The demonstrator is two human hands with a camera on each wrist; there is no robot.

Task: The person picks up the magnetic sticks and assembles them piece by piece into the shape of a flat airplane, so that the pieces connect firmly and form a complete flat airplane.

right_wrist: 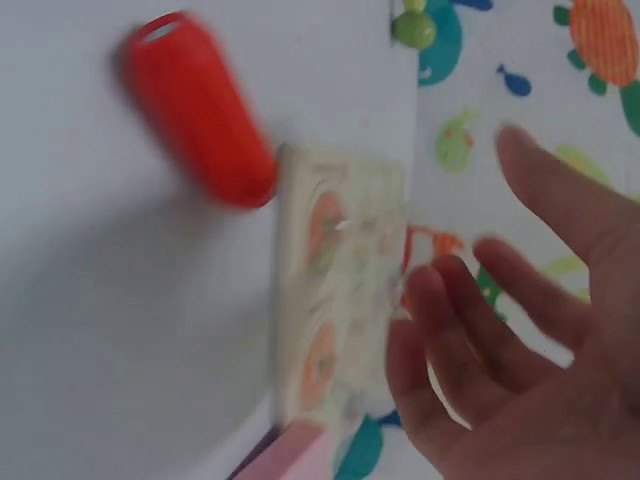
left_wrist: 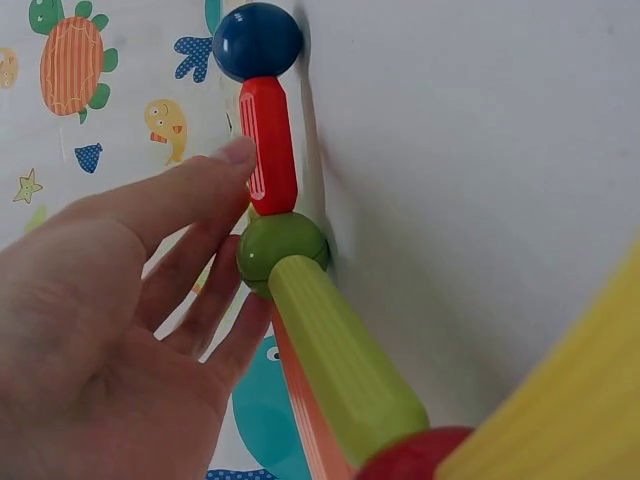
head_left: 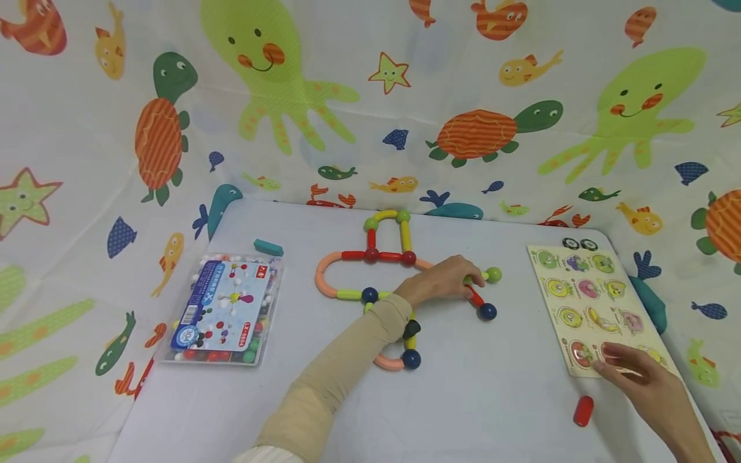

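In the head view my left hand (head_left: 444, 280) is at the right end of a flat figure of magnetic sticks and balls. Close up, its thumb lies on a short red stick (left_wrist: 270, 145), index finger behind it. The other fingertips are by a green ball (left_wrist: 283, 252). A dark blue ball (left_wrist: 257, 41) caps the red stick; a light-green stick (left_wrist: 345, 355) joins the green ball. My right hand (head_left: 651, 392), fingers apart and holding nothing, hovers over the near edge of a wooden fruit puzzle board (head_left: 558, 308). A loose red stick (head_left: 583, 411) lies beside it.
A clear box (head_left: 222, 308) of coloured molecule-model balls lies at the left, with a teal piece (head_left: 269, 247) behind it. Two small black-rimmed rings (head_left: 579, 244) lie past the board's far edge. A sea-animal-print curtain (head_left: 359, 109) hangs behind the white table (head_left: 492, 399).
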